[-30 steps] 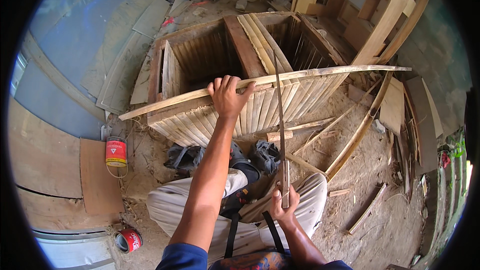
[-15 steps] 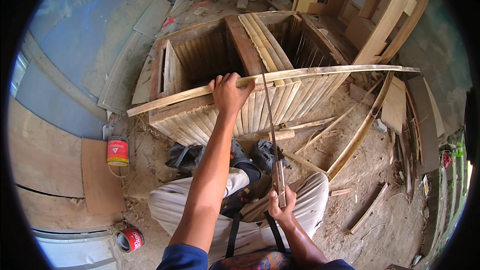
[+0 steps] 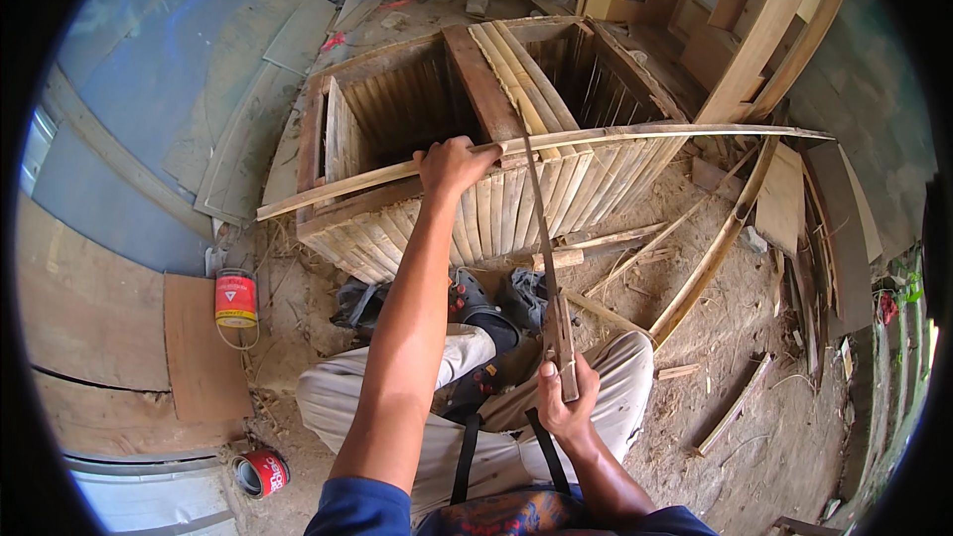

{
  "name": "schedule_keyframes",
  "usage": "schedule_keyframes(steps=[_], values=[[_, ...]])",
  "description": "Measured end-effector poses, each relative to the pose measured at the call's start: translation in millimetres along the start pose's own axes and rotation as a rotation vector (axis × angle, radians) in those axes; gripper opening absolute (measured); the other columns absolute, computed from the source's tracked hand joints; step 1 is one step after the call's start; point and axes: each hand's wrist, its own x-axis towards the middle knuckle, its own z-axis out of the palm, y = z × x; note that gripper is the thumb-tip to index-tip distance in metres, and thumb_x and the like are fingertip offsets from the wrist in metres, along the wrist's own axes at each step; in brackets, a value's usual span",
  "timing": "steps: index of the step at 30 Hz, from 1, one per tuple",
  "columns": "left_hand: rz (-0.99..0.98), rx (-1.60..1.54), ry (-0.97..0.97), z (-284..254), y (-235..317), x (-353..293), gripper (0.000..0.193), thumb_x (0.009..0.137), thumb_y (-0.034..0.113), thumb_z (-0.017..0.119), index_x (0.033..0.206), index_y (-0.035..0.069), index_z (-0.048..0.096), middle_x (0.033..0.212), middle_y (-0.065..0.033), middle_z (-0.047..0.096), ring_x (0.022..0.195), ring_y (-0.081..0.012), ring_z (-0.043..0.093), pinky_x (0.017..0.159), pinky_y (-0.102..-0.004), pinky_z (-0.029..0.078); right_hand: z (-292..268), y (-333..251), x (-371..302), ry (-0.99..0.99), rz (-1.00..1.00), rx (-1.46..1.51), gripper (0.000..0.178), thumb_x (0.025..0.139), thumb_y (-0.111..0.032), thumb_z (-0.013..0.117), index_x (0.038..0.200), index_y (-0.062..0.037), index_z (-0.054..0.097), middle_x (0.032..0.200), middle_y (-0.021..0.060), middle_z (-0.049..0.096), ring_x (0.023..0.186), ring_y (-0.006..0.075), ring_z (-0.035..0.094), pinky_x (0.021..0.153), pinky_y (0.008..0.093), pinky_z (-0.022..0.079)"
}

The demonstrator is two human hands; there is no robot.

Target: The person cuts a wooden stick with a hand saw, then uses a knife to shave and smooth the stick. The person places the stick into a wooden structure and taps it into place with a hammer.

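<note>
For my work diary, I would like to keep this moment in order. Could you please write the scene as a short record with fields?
Left grip: closed over the long wooden strip
Right grip: around the handle of a long-bladed tool, seemingly a saw
Blade: crosses the strip just right of the left grip
Strip: lies across the slatted wooden frame
Left ground: two red tins
Right ground: loose wood pieces

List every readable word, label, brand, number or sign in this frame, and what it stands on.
Red-and-yellow can: a pale triangle sign on the red; the small lettering is too blurred to read surely.
Open red can: large pale lettering on its side, not copied out here.
Saw and wooden strip: no lettering that I can make out.
</note>
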Motion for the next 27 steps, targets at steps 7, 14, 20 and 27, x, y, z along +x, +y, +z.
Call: schedule_keyframes(steps=[7,14,20,27], values=[[-0.039,-0.006,-0.099,-7.1,2.6,3.8,0.063,0.08,0.065,0.059,0.097,0.007,0.075,0.105,-0.0179,0.072,0.11,-0.0358,0.063,0.104,-0.0563,0.029,0.2,-15.6,5.9,-0.036,0.08,-0.048,0.023,0.093,-0.016,0.064,0.081,0.0009,0.056,0.057,0.0037,0.056,0.053,0.0074,0.054,0.048,0.0271,0.042],[-0.023,0.047,-0.02,-3.9,3.5,-2.1,0.063,0.08,0.064,0.059,0.105,0.008,0.073,0.109,-0.0181,0.071,0.11,-0.0332,0.063,0.101,-0.0497,0.033,5.1,-12.0,-0.7,-0.108,0.059,-0.081,0.018,0.093,-0.013,0.062,0.084,0.0019,0.057,0.063,0.0077,0.065,0.058,0.0102,0.065,0.052,0.0263,0.049],[0.002,0.074,0.039,0.4,2.8,-4.5,0.061,0.08,0.063,0.06,0.107,0.01,0.073,0.108,-0.0179,0.071,0.11,-0.0322,0.063,0.1,-0.0478,0.033,4.7,-14.3,-0.3,-0.087,0.045,-0.103,0.016,0.092,-0.01,0.061,0.083,0.0021,0.056,0.062,0.008,0.064,0.057,0.0106,0.065,0.051,0.0264,0.049],[0.01,0.079,0.055,1.4,2.2,-4.5,0.058,0.08,0.062,0.061,0.103,0.01,0.073,0.106,-0.0178,0.071,0.109,-0.0315,0.064,0.098,-0.0474,0.034,8.3,-11.7,7.9,-0.104,0.097,-0.067,0.016,0.092,-0.009,0.062,0.082,0.0014,0.056,0.059,0.0068,0.062,0.055,0.0095,0.063,0.05,0.0263,0.047]])
